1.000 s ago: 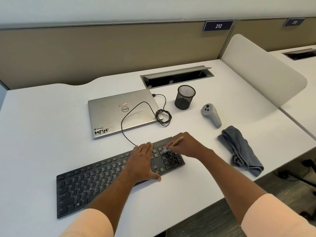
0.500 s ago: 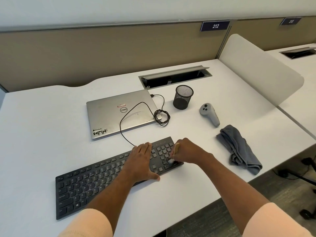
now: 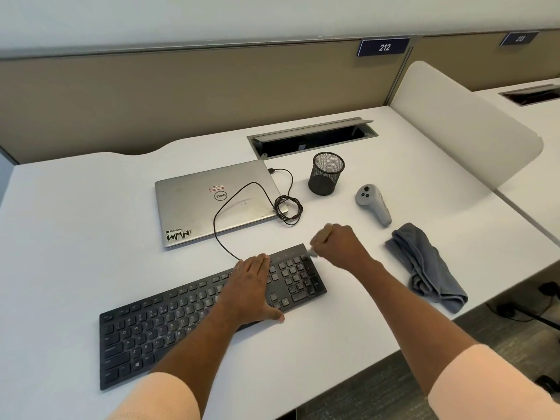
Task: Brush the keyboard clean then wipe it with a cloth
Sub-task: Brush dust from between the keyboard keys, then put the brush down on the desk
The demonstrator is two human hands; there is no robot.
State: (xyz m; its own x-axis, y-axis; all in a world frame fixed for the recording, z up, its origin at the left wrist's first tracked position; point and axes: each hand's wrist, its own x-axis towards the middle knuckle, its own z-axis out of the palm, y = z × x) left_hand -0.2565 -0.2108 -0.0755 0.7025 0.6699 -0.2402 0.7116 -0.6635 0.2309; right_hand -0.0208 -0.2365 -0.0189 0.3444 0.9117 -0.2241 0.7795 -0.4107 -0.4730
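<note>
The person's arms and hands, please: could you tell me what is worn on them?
Both arms wear pale peach sleeves, the left sleeve and the right sleeve, which end near the elbows and leave the forearms bare. The left hand and right hand are ungloved; no watch, ring or bracelet shows.

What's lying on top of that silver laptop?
A thin black cable loops across the closed laptop lid, its coil overlapping the right corner. A few stickers are on the lid too. Whatever is beneath the laptop is covered and cannot be seen.
</note>
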